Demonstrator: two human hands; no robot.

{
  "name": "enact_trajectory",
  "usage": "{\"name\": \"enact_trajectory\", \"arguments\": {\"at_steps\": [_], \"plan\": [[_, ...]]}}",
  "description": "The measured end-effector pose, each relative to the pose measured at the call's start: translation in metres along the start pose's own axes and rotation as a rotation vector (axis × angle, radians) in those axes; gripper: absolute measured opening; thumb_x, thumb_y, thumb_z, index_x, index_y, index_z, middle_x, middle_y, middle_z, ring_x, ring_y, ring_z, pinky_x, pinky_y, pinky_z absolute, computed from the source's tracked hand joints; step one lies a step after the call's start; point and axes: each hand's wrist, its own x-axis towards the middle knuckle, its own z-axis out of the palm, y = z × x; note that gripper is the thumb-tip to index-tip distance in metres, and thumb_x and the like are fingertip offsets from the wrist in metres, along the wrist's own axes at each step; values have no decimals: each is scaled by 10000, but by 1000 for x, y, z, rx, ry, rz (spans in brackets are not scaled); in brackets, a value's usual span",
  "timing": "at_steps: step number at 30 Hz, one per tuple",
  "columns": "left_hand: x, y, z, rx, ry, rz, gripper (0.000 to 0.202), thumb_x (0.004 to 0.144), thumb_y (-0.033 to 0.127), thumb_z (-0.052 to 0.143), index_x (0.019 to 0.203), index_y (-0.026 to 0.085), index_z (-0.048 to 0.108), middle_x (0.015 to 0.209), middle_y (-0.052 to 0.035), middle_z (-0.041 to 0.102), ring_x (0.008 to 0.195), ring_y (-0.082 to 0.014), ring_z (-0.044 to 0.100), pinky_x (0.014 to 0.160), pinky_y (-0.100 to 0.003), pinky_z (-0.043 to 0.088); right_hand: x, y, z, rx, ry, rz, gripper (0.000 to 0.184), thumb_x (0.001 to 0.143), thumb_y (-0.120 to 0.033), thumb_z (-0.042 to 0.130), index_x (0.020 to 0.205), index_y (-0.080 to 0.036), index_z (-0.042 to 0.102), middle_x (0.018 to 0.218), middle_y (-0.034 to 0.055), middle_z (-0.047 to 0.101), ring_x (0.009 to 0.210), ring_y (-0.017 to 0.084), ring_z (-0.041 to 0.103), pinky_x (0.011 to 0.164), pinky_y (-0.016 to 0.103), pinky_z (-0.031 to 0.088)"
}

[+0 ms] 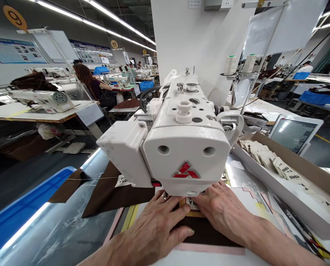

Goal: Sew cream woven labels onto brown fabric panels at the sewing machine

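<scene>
The step in hand looks to be positioning: a printed label (pixel 192 204) lies at the near edge of the sewing machine's head (pixel 185 151), within a tan border (pixel 196 214) and on the far side of a strip of dark brown cloth (pixel 209 228). The left hand (pixel 165 221) and the right hand (pixel 223 210) are apart, one on either side of the label, palms down with fingers stretched forward; neither is clamped on anything that shows, though some fingertips are hidden under the head, so their exact contact cannot be told. The left thumb is spread toward the near side, over the cloth. In my judgement, the next move calls for light, even pressure from both hands, with label and cloth flat and square to each other and the fingertips clear of the needle area, which is out of sight. To the left on the worktop (pixel 78 221) lies another brown piece (pixel 109 197) with a similar label (pixel 123 181) at its far side, partly behind the machine. To the right, a long box (pixel 281 201) holds many loose labels (pixel 281 168), apart from the right hand.
</scene>
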Motion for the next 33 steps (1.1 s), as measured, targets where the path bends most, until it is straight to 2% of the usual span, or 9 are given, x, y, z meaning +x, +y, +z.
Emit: {"name": "enact_trajectory", "arguments": {"at_steps": [4, 12, 19, 22, 26, 30, 33], "plan": [[-2, -1, 1, 4, -10, -6, 316, 988, 341, 712, 1295, 313, 641, 1337, -13, 638, 1262, -275, 588, 1122, -443, 431, 3, 2, -3, 3, -42, -9, 185, 1014, -169, 549, 1042, -269, 702, 1062, 53, 648, 932, 255, 560, 791, 397, 373], [-1, -2, -2, -11, -71, -18, 303, 1022, 408, 668, 1311, 330, 618, 1415, -11, 608, 1320, -280, 570, 1203, -517, 337, 4, 6, -11, 19, -96, -71, 171, 1046, -182, 529, 1072, -260, 679, 1085, 63, 628, 941, 240, 556, 837, 400, 402], [1, -3, -4, -3, -45, -13, 352, 973, 392, 738, 1307, 359, 633, 1429, 15, 600, 1309, -286, 560, 1151, -469, 392, 1, 11, -6, 8, -7, -114, 121, 1021, -174, 549, 963, -233, 637, 1053, 69, 623, 896, 248, 547, 761, 390, 419], [1, -5, -4, -8, -55, -3, 354, 977, 388, 733, 1314, 345, 631, 1434, 21, 604, 1314, -268, 556, 1155, -440, 383, -4, 10, -5, 53, 36, -111, 111, 1035, -191, 549, 1081, -232, 641, 1076, 71, 614, 947, 260, 551, 831, 424, 447], [1, -7, -5, -19, -53, 17, 371, 983, 404, 723, 1332, 341, 617, 1445, 30, 605, 1350, -255, 538, 1187, -422, 352, -11, 6, -7, 88, 112, -115, 214, 1041, -151, 531, 1219, -218, 628, 1130, 80, 619, 1005, 267, 547, 849, 422, 453], [2, -9, -4, -32, -37, 26, 410, 971, 388, 739, 1355, 341, 603, 1417, 34, 624, 1361, -235, 530, 1178, -375, 367, -10, 4, -8, 132, 48, -164, 233, 1045, -131, 518, 1223, -213, 644, 1137, 66, 652, 1032, 259, 547, 907, 429, 449], [2, -9, -4, -36, -35, 32, 433, 964, 371, 749, 1369, 351, 597, 1403, 45, 629, 1345, -218, 541, 1172, -346, 379, -8, 6, -9, 175, -7, -175, 176, 1077, -230, 530, 1198, -230, 657, 1142, 44, 675, 1048, 257, 544, 936, 436, 438]]}}
